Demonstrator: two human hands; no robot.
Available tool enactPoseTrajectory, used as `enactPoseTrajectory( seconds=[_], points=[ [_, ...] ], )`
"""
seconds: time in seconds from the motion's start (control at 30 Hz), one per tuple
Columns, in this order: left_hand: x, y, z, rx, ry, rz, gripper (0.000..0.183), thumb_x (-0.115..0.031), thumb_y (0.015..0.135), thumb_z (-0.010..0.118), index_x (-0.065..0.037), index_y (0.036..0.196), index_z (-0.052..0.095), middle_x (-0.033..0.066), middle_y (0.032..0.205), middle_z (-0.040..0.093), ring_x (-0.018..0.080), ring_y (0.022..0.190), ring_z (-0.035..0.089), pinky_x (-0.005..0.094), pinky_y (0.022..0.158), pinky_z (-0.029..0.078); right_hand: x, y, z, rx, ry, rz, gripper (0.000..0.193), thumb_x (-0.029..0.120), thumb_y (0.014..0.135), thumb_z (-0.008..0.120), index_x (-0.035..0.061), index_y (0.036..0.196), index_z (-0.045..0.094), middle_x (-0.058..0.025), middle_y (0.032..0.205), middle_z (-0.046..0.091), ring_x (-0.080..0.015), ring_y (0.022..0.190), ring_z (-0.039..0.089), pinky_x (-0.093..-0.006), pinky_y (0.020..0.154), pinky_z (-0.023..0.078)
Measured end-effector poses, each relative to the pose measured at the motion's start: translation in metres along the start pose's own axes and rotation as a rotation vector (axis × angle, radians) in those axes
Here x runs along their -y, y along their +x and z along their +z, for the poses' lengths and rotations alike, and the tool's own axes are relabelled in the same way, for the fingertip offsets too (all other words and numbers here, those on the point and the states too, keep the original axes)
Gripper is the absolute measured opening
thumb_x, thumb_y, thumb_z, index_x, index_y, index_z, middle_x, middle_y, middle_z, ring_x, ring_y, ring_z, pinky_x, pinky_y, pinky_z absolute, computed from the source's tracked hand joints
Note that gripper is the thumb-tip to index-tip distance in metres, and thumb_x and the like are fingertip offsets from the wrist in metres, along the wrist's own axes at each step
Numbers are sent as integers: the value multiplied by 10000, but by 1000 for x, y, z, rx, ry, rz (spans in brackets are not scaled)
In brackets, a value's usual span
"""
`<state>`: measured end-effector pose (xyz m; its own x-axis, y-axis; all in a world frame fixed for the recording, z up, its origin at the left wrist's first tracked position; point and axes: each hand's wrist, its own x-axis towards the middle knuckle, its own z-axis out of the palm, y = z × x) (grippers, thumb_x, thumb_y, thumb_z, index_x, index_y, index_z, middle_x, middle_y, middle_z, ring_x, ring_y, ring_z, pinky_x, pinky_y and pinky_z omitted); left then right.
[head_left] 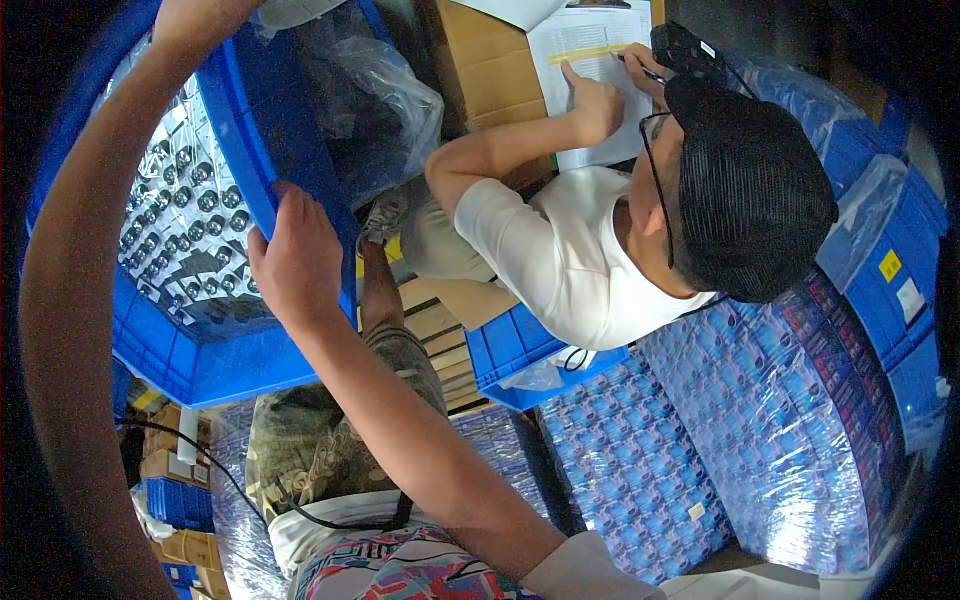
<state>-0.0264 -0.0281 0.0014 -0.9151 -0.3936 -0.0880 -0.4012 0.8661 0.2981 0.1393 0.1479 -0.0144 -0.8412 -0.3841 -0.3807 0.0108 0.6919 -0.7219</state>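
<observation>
My right hand [298, 255] is closed over the near right rim of a blue plastic crate [240, 130], thumb on the inner side and fingers over the edge. At the far end of the crate is my left hand [205, 18], cut off by the upper picture edge, so its fingers are hidden. Inside the crate lie rows of small round black-and-silver parts [185, 215] set among white pieces, with clear plastic film at the near end.
At right, a person [570, 250] in a white T-shirt and black cap writes with a pen on a paper sheet [590, 60]. Film-wrapped stacks of printed boxes [740, 400] stand at lower right. Other blue crates [510, 355] and a clear plastic bag [390, 110] are nearby.
</observation>
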Motion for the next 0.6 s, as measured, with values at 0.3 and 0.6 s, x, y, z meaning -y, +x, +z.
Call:
enactPoseTrajectory(
  seconds=[0.3, 0.6],
  points=[
    [-3, 0, 1, 14, -17, -36, 247, -255, 759, 554, -29, 833, 486, 190, 725, 575, 369, 704, 575, 446, 621, 435, -2, 0, 0, -4, -14, -2, 393, 97, 726, 638, -40, 1063, 486, -211, 943, 580, -363, 898, 577, -422, 783, 480],
    [0, 0, 2, -8, -30, -4, 248, -259, 757, 557, -30, 823, 487, 186, 708, 572, 370, 690, 574, 446, 609, 434, -1, 0, 0, -10, -15, -7, 387, 96, 725, 642, -40, 1051, 485, -205, 930, 579, -360, 887, 577, -419, 777, 481]
  ],
)
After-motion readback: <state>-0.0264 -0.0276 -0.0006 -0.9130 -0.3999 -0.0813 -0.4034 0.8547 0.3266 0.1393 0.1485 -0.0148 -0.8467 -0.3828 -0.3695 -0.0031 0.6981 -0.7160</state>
